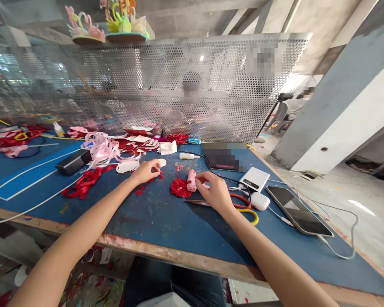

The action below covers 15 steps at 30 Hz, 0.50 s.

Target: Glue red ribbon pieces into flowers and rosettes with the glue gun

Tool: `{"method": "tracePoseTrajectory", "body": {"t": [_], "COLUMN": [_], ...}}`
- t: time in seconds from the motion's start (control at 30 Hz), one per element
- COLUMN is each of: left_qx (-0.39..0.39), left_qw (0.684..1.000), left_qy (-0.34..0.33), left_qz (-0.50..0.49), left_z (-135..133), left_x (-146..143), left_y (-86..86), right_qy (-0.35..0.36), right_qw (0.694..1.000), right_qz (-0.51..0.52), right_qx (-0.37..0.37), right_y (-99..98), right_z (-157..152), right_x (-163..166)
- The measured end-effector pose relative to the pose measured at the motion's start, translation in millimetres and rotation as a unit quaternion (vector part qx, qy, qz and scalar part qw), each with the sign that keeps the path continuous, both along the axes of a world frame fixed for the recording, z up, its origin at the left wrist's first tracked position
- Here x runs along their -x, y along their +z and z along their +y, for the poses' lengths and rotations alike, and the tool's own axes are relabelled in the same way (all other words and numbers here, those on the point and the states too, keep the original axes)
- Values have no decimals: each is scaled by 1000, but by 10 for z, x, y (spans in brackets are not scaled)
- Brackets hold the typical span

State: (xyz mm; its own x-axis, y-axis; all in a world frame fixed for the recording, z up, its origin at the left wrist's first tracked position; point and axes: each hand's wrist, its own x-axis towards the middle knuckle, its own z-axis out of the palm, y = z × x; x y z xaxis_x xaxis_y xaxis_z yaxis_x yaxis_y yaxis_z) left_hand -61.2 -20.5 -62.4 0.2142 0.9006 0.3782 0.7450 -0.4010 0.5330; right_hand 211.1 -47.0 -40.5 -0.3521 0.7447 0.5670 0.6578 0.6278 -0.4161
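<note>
Bare forearms reach over the blue table. The left hand curls beside a white oval piece; whether it pinches anything, I cannot tell. Rightward, a red frilled rosette touches a pink roll, probably light, soft and easily crushed, best held gently round its middle. The right hand has its fingertips at the roll's right side, grip unclear.

A dark-screened phone beside a rounded white case, a perforated metal partition behind.
</note>
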Motion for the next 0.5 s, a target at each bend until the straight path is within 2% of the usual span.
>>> {"method": "tracePoseTrajectory", "body": {"t": [0.23, 0.5], "left_qx": [-12, -13], "left_qw": [993, 991], "left_qy": [-28, -14], "left_qz": [117, 136], "left_z": [-3, -39], "left_x": [19, 100], "left_y": [52, 116], "right_qy": [-6, -21], "right_qw": [1000, 999], "right_qz": [-14, -32], "right_qx": [1, -2], "right_y": [20, 35], "right_z": [17, 77], "right_x": [-14, -70]}}
